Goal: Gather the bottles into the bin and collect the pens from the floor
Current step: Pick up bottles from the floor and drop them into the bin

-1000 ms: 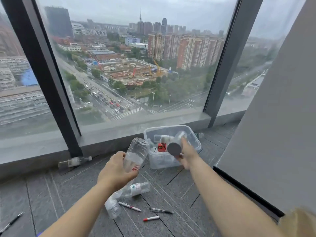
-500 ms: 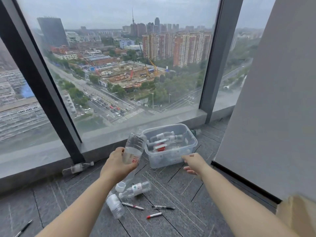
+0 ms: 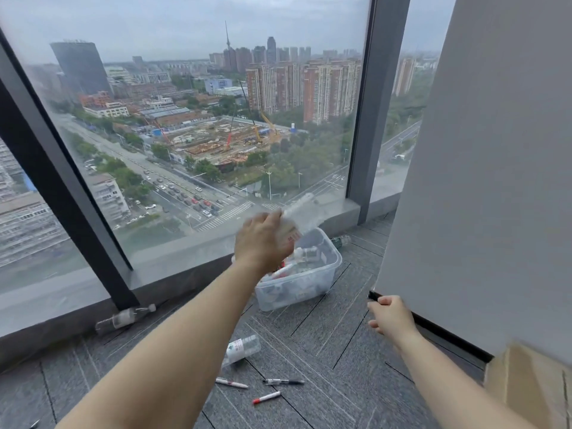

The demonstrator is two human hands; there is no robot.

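My left hand [image 3: 261,241] grips a clear plastic bottle [image 3: 301,212], blurred by motion, tilted just above the left rim of the clear plastic bin [image 3: 309,283]. Several bottles lie inside the bin. My right hand [image 3: 390,315] hangs to the right of the bin, fingers loosely curled, holding nothing. On the floor lie a labelled bottle [image 3: 241,349], a bottle by the window frame [image 3: 127,315] and another behind the bin [image 3: 340,241]. Three pens rest near me: a white one [image 3: 231,383], a black one [image 3: 283,381] and a red-capped one [image 3: 266,397].
A floor-to-ceiling window with dark frames [image 3: 68,196] and a low sill runs along the far side. A grey wall panel [image 3: 495,181] stands at the right, with a cardboard box [image 3: 532,388] at its foot. The floor is dark grey carpet tile.
My left hand has carried its bottle right and forward from beside the bin to above its rim. My right hand, empty after dropping a bottle in, has drawn back to the right.
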